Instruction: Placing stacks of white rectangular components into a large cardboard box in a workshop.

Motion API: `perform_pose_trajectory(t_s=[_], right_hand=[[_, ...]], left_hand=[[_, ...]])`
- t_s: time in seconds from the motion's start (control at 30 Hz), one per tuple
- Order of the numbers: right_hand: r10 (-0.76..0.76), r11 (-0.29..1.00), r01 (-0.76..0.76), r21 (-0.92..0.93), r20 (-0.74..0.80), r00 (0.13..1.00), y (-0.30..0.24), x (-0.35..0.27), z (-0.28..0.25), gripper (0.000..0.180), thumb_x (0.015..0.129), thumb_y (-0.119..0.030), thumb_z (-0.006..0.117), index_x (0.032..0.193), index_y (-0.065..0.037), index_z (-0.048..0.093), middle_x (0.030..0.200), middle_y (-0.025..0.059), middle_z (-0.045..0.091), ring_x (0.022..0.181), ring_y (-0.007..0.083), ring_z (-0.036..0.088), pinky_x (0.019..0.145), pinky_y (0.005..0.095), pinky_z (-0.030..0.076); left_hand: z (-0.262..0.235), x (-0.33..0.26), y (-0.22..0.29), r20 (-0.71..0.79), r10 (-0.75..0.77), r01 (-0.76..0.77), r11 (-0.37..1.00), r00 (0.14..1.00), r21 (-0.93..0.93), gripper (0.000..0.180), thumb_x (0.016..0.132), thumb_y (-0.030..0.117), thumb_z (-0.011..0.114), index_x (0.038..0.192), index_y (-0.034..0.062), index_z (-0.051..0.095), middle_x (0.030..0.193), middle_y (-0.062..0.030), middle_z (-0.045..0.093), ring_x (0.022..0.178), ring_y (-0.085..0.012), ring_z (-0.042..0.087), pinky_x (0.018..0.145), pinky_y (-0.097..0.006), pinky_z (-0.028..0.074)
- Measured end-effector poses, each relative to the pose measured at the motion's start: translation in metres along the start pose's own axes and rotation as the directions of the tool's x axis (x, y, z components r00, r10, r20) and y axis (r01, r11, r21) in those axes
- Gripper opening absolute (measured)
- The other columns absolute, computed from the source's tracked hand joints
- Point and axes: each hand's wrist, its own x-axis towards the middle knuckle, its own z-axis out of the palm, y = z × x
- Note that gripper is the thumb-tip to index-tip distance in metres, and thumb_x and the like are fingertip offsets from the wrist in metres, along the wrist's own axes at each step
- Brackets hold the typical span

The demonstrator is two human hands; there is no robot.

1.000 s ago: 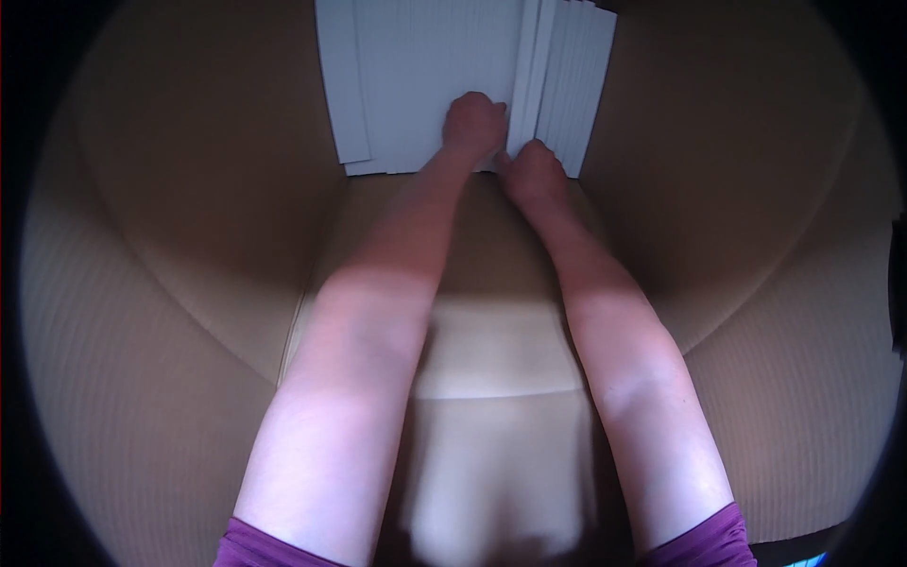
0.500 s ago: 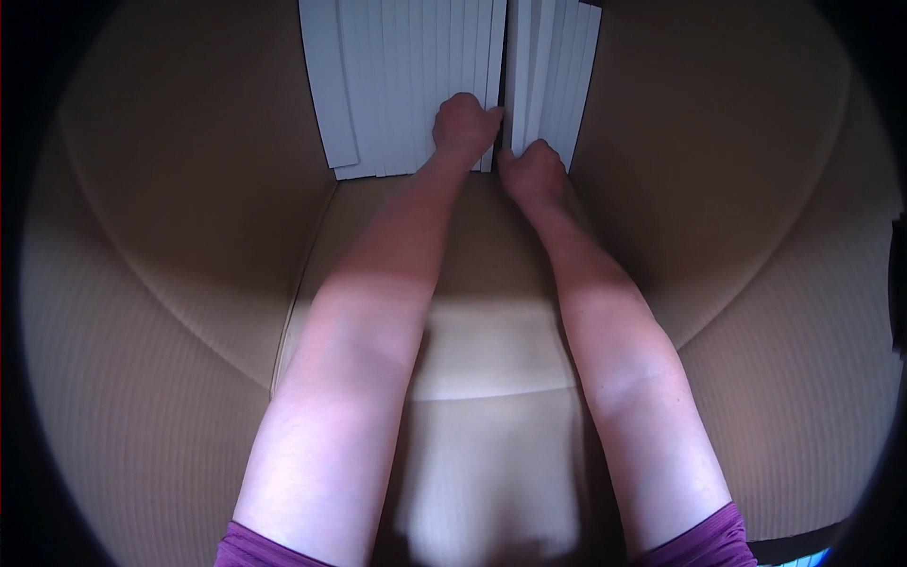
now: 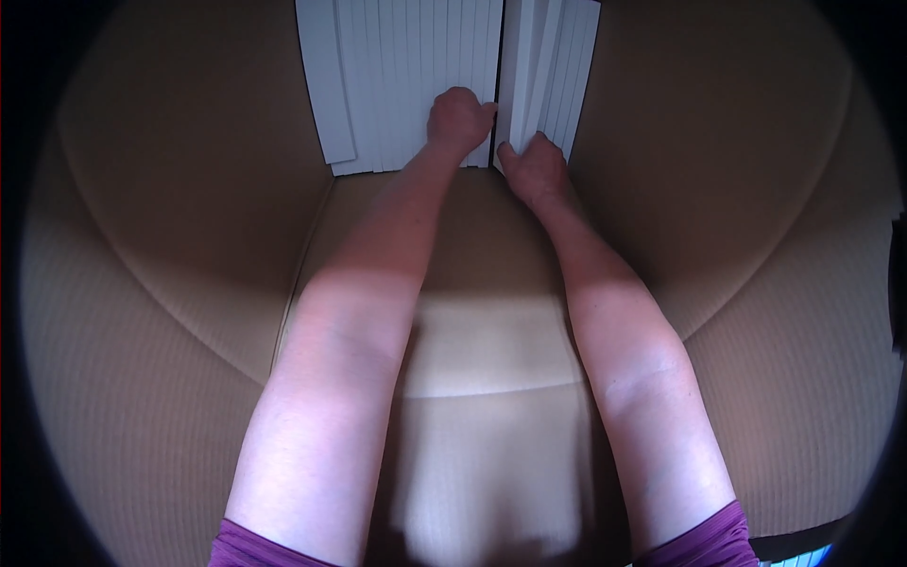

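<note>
A large brown cardboard box (image 3: 756, 170) surrounds the scene, its walls curving up on both sides. Its floor (image 3: 491, 236) is dim toward the far edge and brighter at the near one. A row of slim white panels (image 3: 397, 57) stands side by side at the far edge, reaching from one side wall nearly to the other and running out of view at the top. At its left end, one broader panel (image 3: 324, 85) overlaps the rest, its lower end just above theirs.

Both forearms reach in over the near edge, well apart, with purple sleeves (image 3: 265, 548) at the elbow end. Beyond the box's near right corner shows a scrap of something bright blue (image 3: 812, 556).

The left hand (image 3: 460, 120) lies against the row's right part, fingers curled in a loose fist, thumb pointing right to the edge of a narrow dark gap (image 3: 500, 57); whether it grips a panel I cannot tell. The right hand (image 3: 537, 173), slightly nearer and just right of the gap, is clasped around the lower ends of the slanting panels (image 3: 525, 71) near the far right corner, thumb on their left, fingers on their right.
</note>
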Motion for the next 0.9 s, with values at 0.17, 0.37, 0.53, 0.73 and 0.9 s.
perform_pose_trajectory(t_s=[0.17,0.37,0.53,0.73,0.9], right_hand=[[-0.054,0.998,0.054,0.024,0.008,0.998,0.01,0.009,0.007,0.049,0.087,-0.034,0.065,0.113,0.007,0.061,0.113,0.0277,0.067,0.107,0.0412,0.064,0.096,0.046,0.05],[-0.088,0.995,0.093,0.027,-0.144,0.986,0.014,0.015,0.016,0.047,0.084,-0.033,0.067,0.108,0.007,0.063,0.104,0.0282,0.069,0.1,0.0426,0.067,0.092,0.0465,0.052],[-0.093,0.976,0.134,0.17,-0.233,0.968,0.027,0.022,0.007,0.048,0.082,-0.033,0.069,0.107,0.008,0.063,0.104,0.0287,0.069,0.099,0.0425,0.068,0.09,0.0457,0.053],[-0.081,0.971,0.134,0.2,-0.251,0.965,0.035,0.028,-0.003,0.049,0.082,-0.034,0.069,0.109,0.006,0.064,0.105,0.0278,0.069,0.101,0.0411,0.068,0.092,0.0437,0.052],[-0.131,0.935,0.174,0.308,-0.154,0.979,0.022,0.03,0.004,0.05,0.084,-0.037,0.07,0.112,0.004,0.064,0.106,0.0241,0.071,0.102,0.0376,0.069,0.092,0.0412,0.052]], left_hand=[[0.0,0.001,0.002,0.105,-0.073,0.076,0.997,0.992,-0.021,0.04,0.083,0.038,0.071,0.075,-0.0009,0.071,0.079,-0.0191,0.071,0.078,-0.0311,0.07,0.078,-0.042,0.055],[-0.006,0.0,0.003,0.122,-0.077,0.078,0.997,0.99,-0.003,0.039,0.081,0.038,0.072,0.081,-0.0005,0.073,0.085,-0.0196,0.072,0.082,-0.0325,0.07,0.08,-0.042,0.055],[-0.01,-0.002,0.009,0.113,-0.092,0.097,0.995,0.989,-0.033,0.039,0.08,0.037,0.072,0.085,-0.0011,0.073,0.089,-0.0206,0.072,0.086,-0.0345,0.069,0.082,-0.042,0.055],[-0.006,-0.004,0.007,0.1,-0.112,0.117,0.992,0.989,-0.051,0.036,0.078,0.035,0.072,0.081,-0.0007,0.072,0.088,-0.0205,0.072,0.086,-0.0357,0.069,0.081,-0.043,0.055],[-0.002,-0.001,0.005,0.052,-0.083,0.085,0.996,0.995,-0.022,0.035,0.078,0.034,0.071,0.076,-0.0006,0.071,0.086,-0.02,0.072,0.085,-0.0356,0.069,0.081,-0.044,0.055]])
